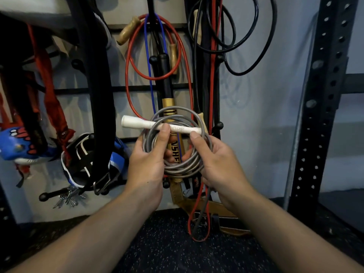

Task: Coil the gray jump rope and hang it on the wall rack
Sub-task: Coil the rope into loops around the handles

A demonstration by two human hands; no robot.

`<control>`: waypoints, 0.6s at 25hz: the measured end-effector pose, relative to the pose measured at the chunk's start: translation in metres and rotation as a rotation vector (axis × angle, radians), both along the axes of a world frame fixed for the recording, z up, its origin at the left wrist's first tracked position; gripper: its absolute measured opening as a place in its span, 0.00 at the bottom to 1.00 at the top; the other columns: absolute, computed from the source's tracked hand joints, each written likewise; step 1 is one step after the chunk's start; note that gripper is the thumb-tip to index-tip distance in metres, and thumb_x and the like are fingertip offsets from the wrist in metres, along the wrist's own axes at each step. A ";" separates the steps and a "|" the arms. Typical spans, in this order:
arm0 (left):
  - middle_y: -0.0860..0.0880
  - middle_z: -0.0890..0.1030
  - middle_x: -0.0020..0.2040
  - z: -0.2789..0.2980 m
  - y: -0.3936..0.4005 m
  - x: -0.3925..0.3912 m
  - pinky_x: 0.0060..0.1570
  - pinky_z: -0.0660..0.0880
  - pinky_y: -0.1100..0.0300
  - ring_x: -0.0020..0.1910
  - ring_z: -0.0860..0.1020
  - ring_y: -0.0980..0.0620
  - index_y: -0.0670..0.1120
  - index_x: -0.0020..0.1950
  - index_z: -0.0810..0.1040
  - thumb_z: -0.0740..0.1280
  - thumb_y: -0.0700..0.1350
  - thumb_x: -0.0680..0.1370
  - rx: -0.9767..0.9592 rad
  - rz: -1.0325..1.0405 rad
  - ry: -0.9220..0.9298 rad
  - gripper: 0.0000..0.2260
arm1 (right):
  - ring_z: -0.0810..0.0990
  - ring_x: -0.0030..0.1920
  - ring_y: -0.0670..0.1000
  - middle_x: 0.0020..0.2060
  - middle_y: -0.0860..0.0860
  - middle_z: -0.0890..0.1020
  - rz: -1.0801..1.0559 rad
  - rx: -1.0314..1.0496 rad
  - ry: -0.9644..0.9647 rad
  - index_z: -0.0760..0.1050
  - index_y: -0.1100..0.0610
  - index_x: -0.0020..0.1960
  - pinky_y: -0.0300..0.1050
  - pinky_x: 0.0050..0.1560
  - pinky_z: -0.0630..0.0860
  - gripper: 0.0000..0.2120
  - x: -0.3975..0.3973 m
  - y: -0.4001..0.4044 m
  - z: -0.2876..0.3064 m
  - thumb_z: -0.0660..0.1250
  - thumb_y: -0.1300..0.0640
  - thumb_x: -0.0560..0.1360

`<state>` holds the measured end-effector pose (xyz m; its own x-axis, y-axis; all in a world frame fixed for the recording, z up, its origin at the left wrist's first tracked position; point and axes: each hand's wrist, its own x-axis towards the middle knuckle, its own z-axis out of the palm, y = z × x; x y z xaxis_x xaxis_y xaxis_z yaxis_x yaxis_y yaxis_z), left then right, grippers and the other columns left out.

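Observation:
The gray jump rope (178, 166) is wound into a round coil of several loops, held in front of the wall rack (137, 88). Its white handle (141, 124) lies across the top of the coil, pointing left. My left hand (146, 160) grips the coil's left side, with the thumb pressed on the handle. My right hand (214, 162) holds the coil's right side, its thumb at the handle's right end. The coil's lower back part is hidden behind my fingers.
Red and blue jump ropes (128, 75) with wooden handles hang from the rack pegs behind the coil. Black cables (232, 46) hang at the upper right. Straps, a black belt (98, 95) and blue gloves (17, 148) hang left. A perforated steel upright (323, 107) stands right.

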<state>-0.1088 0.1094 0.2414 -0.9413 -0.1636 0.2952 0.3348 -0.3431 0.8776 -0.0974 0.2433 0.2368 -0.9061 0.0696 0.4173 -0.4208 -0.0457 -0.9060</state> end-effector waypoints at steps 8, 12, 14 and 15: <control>0.49 0.88 0.54 -0.003 -0.084 -0.002 0.52 0.79 0.50 0.54 0.87 0.48 0.55 0.74 0.71 0.85 0.64 0.46 -0.410 -0.231 -0.147 0.57 | 0.74 0.26 0.40 0.34 0.52 0.79 -0.020 0.430 0.061 0.78 0.62 0.52 0.31 0.28 0.70 0.15 -0.010 0.032 0.011 0.64 0.48 0.83; 0.54 0.81 0.67 0.051 -0.108 -0.009 0.70 0.71 0.45 0.65 0.81 0.52 0.68 0.76 0.61 0.83 0.68 0.46 -0.872 -0.162 0.046 0.61 | 0.72 0.31 0.46 0.34 0.51 0.76 -0.033 0.771 0.106 0.78 0.55 0.47 0.42 0.33 0.68 0.14 -0.011 0.043 0.025 0.66 0.44 0.81; 0.56 0.81 0.67 0.075 -0.086 -0.010 0.72 0.70 0.47 0.65 0.80 0.55 0.67 0.76 0.62 0.84 0.65 0.54 -1.097 -0.300 0.108 0.54 | 0.72 0.32 0.48 0.33 0.51 0.76 -0.018 0.853 0.127 0.79 0.54 0.49 0.46 0.34 0.69 0.14 -0.011 0.041 0.032 0.66 0.43 0.80; 0.56 0.82 0.66 0.081 -0.071 -0.010 0.71 0.72 0.50 0.64 0.81 0.57 0.65 0.76 0.65 0.83 0.63 0.58 -1.209 -0.369 0.103 0.49 | 0.73 0.32 0.48 0.34 0.52 0.78 -0.009 0.887 0.147 0.79 0.54 0.50 0.46 0.35 0.70 0.13 -0.009 0.039 0.035 0.67 0.44 0.80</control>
<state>-0.1185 0.0385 0.3229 -0.8372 0.5267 0.1471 0.4758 0.5691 0.6706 -0.1069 0.2821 0.2714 -0.8405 -0.3266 0.4323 -0.5319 0.6492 -0.5436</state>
